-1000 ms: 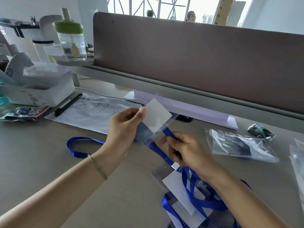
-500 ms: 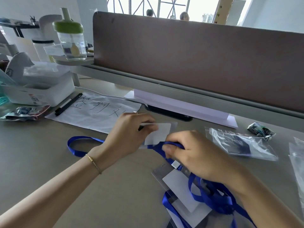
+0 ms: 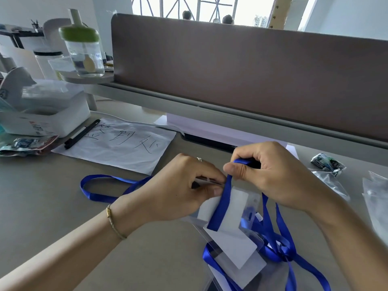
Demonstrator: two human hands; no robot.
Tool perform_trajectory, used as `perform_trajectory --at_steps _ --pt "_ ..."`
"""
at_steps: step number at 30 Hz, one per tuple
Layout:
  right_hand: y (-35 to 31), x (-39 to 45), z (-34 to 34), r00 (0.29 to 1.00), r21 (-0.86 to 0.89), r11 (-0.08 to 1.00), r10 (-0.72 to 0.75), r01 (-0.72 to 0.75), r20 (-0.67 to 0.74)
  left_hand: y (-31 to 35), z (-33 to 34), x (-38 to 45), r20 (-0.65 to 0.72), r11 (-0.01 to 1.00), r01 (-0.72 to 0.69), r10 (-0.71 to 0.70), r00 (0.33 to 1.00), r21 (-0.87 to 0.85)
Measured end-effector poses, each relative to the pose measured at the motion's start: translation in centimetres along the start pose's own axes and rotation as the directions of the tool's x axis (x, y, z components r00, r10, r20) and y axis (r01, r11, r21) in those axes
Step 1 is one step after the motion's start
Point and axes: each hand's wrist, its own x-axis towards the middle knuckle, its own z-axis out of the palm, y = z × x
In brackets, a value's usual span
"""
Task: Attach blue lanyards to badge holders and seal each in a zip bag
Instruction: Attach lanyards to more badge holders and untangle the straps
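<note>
A person's two hands meet over a grey bench [image 3: 63,206], working a blue lanyard [image 3: 222,206] against a clear badge holder [image 3: 237,204] with a white card inside. The left hand [image 3: 178,192], a thin bracelet [image 3: 114,222] at its wrist and a ring on one finger, is closed in a pinch on the holder's top edge, thumb and fingertips pressed together. The right hand [image 3: 270,175] is curled shut around a fold of the lanyard, the ribbon looping over its index finger and running down across the card's face. The lanyard's far end trails left across the bench in a long loop behind the left wrist. Beneath the held holder, at the near edge of the bench, lie more badge holders [image 3: 237,246] with white cards, tangled with further blue lanyards [image 3: 279,244]. To the right, partly behind the right hand, lie clear zip bags [image 3: 375,198], and just beyond them a small crumpled wrapper [image 3: 327,163]. On the left of the bench, a sheet of paper [image 3: 117,145] with handwritten characters lies flat, a black pen [image 3: 81,134] resting across its corner, beside a white plastic box [image 3: 46,112]. A green-lidded clear jar [image 3: 84,51] stands on a small round shelf against the brown desk divider [image 3: 241,70].
</note>
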Motion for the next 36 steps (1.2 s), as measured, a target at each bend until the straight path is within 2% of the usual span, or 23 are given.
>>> perform_trajectory --at_steps 3,5,7,9,11,14,17,23,27,30,33,36 --pt "0.5 0.3 0.1 1.0 0.072 0.997 0.019 -0.02 0.011 0.3 -0.4 0.1 0.023 0.991 0.051 -0.049 0.999 -0.123" --pt "1.0 0.5 0.2 0.996 0.23 0.97 0.064 -0.077 0.063 0.3 -0.6 0.1 0.029 0.974 0.075 -0.071 0.997 -0.214" --pt "1.4 0.6 0.5 0.978 0.35 0.918 0.142 -0.188 0.154 0.3 -0.7 0.3 -0.017 0.938 0.079 -0.089 0.996 -0.338" --pt "1.4 0.5 1.0 0.953 0.397 0.871 0.223 -0.289 0.206 0.0 -0.7 0.4 -0.108 0.9 0.071 -0.129 0.986 -0.43" --pt "1.1 0.5 1.6 0.935 0.424 0.845 0.223 -0.327 0.276 -0.6 -0.8 0.6 -0.222 0.864 0.082 -0.218 0.951 -0.496" --pt "0.8 0.5 2.8 0.931 0.461 0.823 0.208 -0.333 0.299 -1.6 -1.0 0.9 -0.383 0.83 0.155 -0.403 0.831 -0.536" --pt "0.5 0.7 4.2 0.93 0.402 0.852 0.234 -0.337 0.284 -2.8 -1.3 0.9 -0.452 0.819 0.264 -0.515 0.728 -0.509" --pt "-0.8 0.4 5.9 0.93 0.131 0.945 0.261 -0.301 0.258 -4.3 -1.3 0.8 -0.527 0.883 0.356 -0.468 0.709 -0.305" --pt "-1.8 -0.2 5.9 0.93 -0.001 0.964 0.258 -0.267 0.262 -4.6 -1.3 0.6 -0.58 0.917 0.378 -0.378 0.721 -0.128" --pt "-2.4 -0.6 5.0 0.939 -0.057 0.975 0.223 -0.216 0.263 -4.2 -1.7 0.4 -0.558 0.94 0.331 -0.229 0.797 0.086" --pt "-2.7 -0.5 3.4 0.953 -0.064 0.983 0.185 -0.174 0.241 -4.0 -2.2 0.4 -0.415 0.937 0.201 -0.068 0.907 0.285" --pt "-2.4 -0.3 1.7 0.968 -0.007 0.986 0.167 -0.169 0.185 -3.2 -2.7 0.4 -0.243 0.939 0.085 -0.001 0.97 0.334"
